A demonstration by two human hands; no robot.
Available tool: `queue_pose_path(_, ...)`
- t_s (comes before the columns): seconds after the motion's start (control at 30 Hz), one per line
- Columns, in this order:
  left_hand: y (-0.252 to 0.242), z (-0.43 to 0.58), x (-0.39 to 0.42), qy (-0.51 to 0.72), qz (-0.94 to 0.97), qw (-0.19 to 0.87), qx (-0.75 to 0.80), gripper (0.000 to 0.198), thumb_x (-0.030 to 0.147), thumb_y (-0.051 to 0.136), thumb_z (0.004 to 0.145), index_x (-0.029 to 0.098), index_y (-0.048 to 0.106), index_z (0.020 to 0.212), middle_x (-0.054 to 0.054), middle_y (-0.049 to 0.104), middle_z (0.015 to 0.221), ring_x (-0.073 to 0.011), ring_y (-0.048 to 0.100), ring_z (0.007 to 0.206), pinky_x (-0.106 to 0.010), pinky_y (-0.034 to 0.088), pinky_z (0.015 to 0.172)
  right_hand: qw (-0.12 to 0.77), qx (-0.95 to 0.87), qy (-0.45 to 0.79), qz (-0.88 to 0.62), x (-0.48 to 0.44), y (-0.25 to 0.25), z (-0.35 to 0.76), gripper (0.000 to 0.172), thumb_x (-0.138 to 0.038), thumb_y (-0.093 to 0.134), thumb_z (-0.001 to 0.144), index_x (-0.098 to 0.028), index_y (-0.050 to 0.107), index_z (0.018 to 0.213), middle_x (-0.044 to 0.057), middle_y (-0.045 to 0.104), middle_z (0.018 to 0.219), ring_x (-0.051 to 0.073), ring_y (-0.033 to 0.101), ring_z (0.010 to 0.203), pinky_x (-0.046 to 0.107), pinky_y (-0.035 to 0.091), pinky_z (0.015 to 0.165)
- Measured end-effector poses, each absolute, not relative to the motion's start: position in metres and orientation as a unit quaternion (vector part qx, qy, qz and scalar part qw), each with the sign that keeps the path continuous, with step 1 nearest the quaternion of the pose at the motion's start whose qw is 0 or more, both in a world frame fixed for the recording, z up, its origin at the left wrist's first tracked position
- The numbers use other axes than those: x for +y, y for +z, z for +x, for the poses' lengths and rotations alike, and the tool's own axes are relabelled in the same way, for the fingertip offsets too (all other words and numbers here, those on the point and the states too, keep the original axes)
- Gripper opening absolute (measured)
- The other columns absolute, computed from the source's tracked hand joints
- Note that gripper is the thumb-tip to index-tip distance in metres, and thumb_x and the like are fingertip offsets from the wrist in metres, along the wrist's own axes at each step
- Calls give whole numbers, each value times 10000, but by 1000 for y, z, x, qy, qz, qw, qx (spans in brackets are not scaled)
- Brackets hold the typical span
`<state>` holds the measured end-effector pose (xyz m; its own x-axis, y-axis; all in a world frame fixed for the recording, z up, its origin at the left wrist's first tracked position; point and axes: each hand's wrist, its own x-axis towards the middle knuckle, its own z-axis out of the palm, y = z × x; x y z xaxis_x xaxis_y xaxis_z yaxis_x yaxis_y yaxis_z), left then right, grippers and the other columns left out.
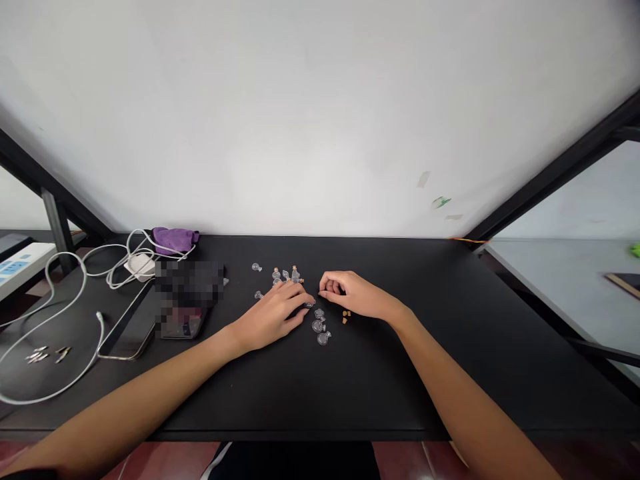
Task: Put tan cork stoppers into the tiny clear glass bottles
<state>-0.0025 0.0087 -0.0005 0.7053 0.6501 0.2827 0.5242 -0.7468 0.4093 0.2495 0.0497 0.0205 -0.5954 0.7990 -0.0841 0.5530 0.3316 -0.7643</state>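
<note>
My left hand (279,310) rests low over the black table, its thumb and fingertips closed on a tiny clear glass bottle (309,305). Just right of it, my right hand (345,291) is pinched, and whatever sits between its fingertips is too small to make out. Below the hands lie several loose clear bottles (323,339). Beside my right wrist are a few small cork stoppers (345,321). Behind my left hand stand or lie several more little bottles (295,275), some topped with corks, partly hidden by the hand. One bottle (256,267) lies apart at the back.
On the left of the table (475,373) are a phone (129,323), a second dark device (185,325), a white cable (103,333) with a charger (140,267), and a purple cloth (175,240). Small metallic pieces (37,355) lie near the cable. A white wall rises behind.
</note>
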Motion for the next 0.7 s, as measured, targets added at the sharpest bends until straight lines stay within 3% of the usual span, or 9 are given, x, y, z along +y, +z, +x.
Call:
queue_pose_path(0.43, 1, -2, 9, 190, 919, 140, 315, 215, 194, 481, 1050, 226, 610, 1219, -59, 619, 1105, -214, 597, 1075, -380, 422, 972, 156, -800, 392, -426, 49, 18, 249, 208, -415, 571, 967, -221, 606, 903, -34, 551, 709, 135, 475, 629, 274, 406, 612)
queue_pose_path(0.7, -1, -3, 9, 196, 918, 138, 315, 227, 217, 469, 1056, 231, 619, 1226, -76, 630, 1119, -246, 596, 1160, -403, 427, 1016, 156, -800, 394, -426, 48, 19, 248, 241, -446, 560, 967, -216, 602, 907, -24, 542, 714, 140, 462, 631, 282, 404, 611)
